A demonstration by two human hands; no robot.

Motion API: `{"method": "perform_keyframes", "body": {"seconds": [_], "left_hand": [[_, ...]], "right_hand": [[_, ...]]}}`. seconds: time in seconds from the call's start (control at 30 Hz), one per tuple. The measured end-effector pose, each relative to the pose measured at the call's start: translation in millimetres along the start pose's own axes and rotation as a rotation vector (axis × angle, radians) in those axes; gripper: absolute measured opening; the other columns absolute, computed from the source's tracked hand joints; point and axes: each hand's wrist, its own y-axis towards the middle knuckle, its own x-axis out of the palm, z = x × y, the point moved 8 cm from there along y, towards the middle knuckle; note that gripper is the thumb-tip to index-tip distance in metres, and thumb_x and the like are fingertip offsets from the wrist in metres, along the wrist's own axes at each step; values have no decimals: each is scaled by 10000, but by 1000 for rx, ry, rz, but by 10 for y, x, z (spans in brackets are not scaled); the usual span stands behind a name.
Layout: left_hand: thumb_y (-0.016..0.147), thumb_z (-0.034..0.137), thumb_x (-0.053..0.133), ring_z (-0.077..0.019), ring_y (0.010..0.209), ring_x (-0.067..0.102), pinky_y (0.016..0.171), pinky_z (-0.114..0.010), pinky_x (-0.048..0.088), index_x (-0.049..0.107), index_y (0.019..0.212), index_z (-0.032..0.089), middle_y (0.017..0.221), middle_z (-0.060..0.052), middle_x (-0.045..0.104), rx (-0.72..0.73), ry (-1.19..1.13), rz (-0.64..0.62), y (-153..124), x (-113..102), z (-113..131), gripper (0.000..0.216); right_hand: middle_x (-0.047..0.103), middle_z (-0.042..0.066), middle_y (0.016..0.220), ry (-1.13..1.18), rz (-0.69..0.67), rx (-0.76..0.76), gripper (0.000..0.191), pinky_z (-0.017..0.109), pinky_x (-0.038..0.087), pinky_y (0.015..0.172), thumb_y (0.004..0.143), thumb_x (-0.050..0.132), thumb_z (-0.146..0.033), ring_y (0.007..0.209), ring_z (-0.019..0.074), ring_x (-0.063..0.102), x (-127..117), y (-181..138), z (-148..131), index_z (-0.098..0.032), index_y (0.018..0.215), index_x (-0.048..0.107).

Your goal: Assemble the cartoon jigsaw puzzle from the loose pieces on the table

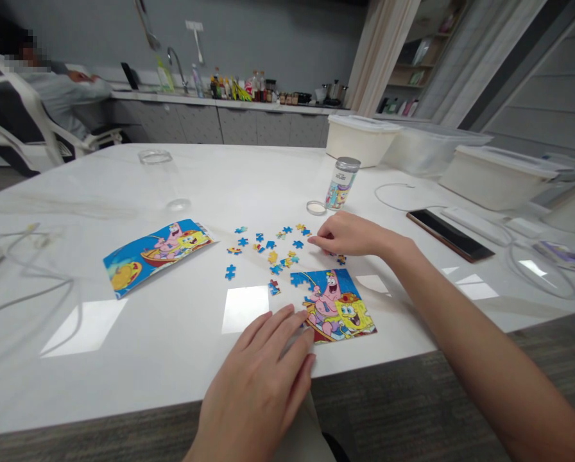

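A partly assembled cartoon jigsaw puzzle (338, 301) lies at the table's near edge, its left side ragged. My left hand (263, 372) rests flat with fingers stretched out, the tips touching the puzzle's lower left edge. Beyond it, my right hand (343, 234) is low over the table with curled fingers, its index fingertip beside loose puzzle pieces (298, 244). Whatever lies under its palm is hidden. Several more pieces, mostly blue and yellow, are scattered to the left. A curled picture sheet (157, 253) with the same cartoon lies left of them.
A printed tin (341, 185) stands behind the pieces, a round lid (316, 208) beside it. On the left is a clear jar (160, 179). White storage boxes (362, 138), a phone (448, 235) and cables occupy the right. A seated person (70, 96) is at the far left.
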Motion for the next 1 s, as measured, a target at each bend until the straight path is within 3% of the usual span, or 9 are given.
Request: {"method": "perform_keyframes", "body": {"seconds": [0.17, 0.33, 0.53, 0.8, 1.0], "left_hand": [[973, 207, 436, -214, 1159, 619, 931, -406, 555, 634, 1137, 206, 1213, -37, 688, 15, 5, -8, -1, -5, 12, 257], [974, 213, 432, -211, 1179, 605, 955, -404, 544, 632, 1149, 209, 1224, -46, 682, 13, 8, -20, -10, 6, -1, 266], [978, 201, 418, -206, 1169, 614, 948, -396, 551, 631, 1140, 198, 1214, -49, 688, 30, 14, -3, -15, -3, 12, 268], [975, 181, 406, -222, 1141, 630, 888, -398, 580, 599, 1190, 181, 1257, -72, 666, 28, 27, 0, -7, -5, 24, 289], [973, 179, 415, -217, 1176, 610, 927, -405, 563, 616, 1157, 194, 1231, -46, 681, 39, 14, -23, -15, 26, 21, 273]], "right_hand": [[638, 103, 645, -134, 251, 315, 454, 306, 285, 544, 940, 396, -402, 605, 184, 535, -250, -60, 262, -166, 620, 614], [684, 122, 739, -89, 320, 471, 411, 302, 333, 587, 943, 395, -392, 734, 236, 610, -302, -133, 439, -169, 736, 671], [696, 133, 769, -74, 328, 537, 413, 315, 381, 628, 940, 396, -408, 739, 250, 627, -273, -150, 525, -168, 788, 695], [707, 136, 805, -85, 259, 530, 418, 315, 343, 583, 933, 364, -390, 742, 254, 622, -218, -126, 523, -170, 778, 683], [703, 140, 788, -76, 237, 533, 412, 305, 355, 583, 930, 382, -393, 718, 233, 619, -197, -129, 506, -153, 803, 692]]}}
